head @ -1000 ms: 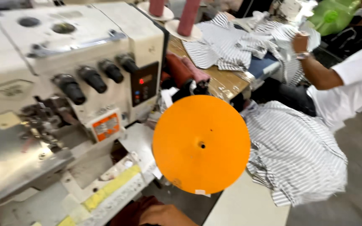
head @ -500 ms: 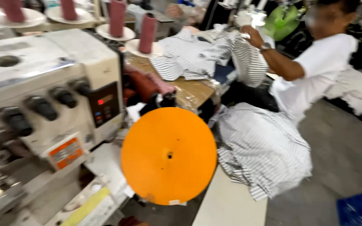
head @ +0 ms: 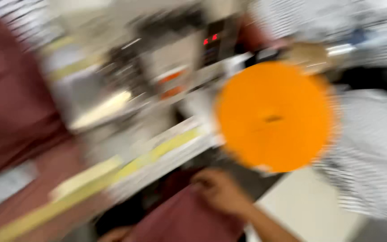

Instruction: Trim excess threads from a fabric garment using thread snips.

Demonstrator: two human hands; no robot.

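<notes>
The whole view is smeared by motion. My right hand (head: 220,190) reaches in from the lower right, its fingers curled on the top edge of a maroon fabric (head: 189,219) below the table's front edge. A sliver of my left hand (head: 113,234) shows at the bottom edge beside the same cloth; its fingers are too blurred to read. Above my right hand stands a round orange disc (head: 274,116). The pale sewing machine (head: 166,67) with a red lit display sits behind, on a table with a yellow strip (head: 157,152) along its front.
More maroon cloth (head: 14,98) fills the left side. Striped white fabric (head: 372,152) is heaped at the right, with a pale flat surface (head: 305,206) below it. More striped cloth lies blurred along the top right.
The view has swung down and left and gone blurry. My right hand and the maroon fabric have come into sight, and the person in white at the right is out of frame.
</notes>
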